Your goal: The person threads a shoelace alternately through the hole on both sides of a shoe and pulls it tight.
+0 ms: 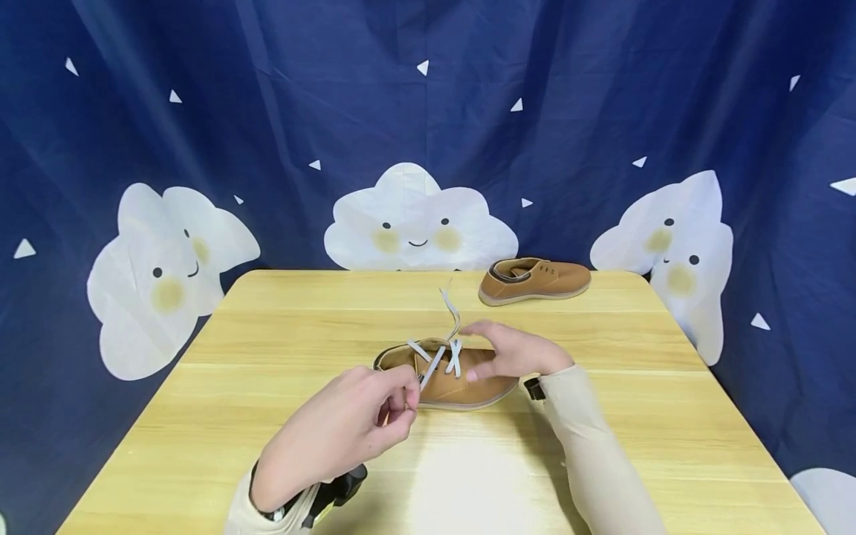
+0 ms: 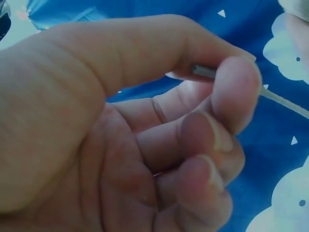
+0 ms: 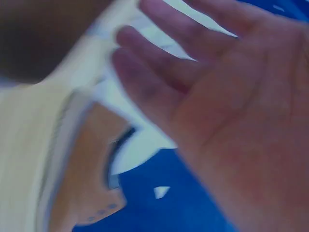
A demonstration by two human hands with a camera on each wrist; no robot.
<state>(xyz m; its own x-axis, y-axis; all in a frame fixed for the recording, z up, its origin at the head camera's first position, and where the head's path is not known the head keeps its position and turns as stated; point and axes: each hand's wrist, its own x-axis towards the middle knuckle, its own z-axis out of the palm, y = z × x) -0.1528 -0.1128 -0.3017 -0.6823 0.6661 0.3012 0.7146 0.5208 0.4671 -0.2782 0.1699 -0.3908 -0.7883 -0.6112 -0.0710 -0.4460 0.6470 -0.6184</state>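
A tan leather shoe (image 1: 475, 384) lies near the middle of the table, toe to the right, with pale grey laces crossed over its front. My left hand (image 1: 341, 427) pinches one end of the shoelace (image 1: 433, 366) between thumb and index finger, and the lace runs back to the eyelets. In the left wrist view the lace's tip (image 2: 205, 71) pokes out behind the thumb. The other lace end (image 1: 455, 312) trails loosely on the table behind the shoe. Above the toe, my right hand (image 1: 518, 353) has its fingers extended and holds nothing.
A second tan shoe (image 1: 545, 282) stands at the table's back edge, with bare eyelets; the right wrist view also shows this shoe (image 3: 87, 164), blurred. Around the wooden table (image 1: 281, 334) hangs a dark blue curtain (image 1: 568, 89) with cloud faces.
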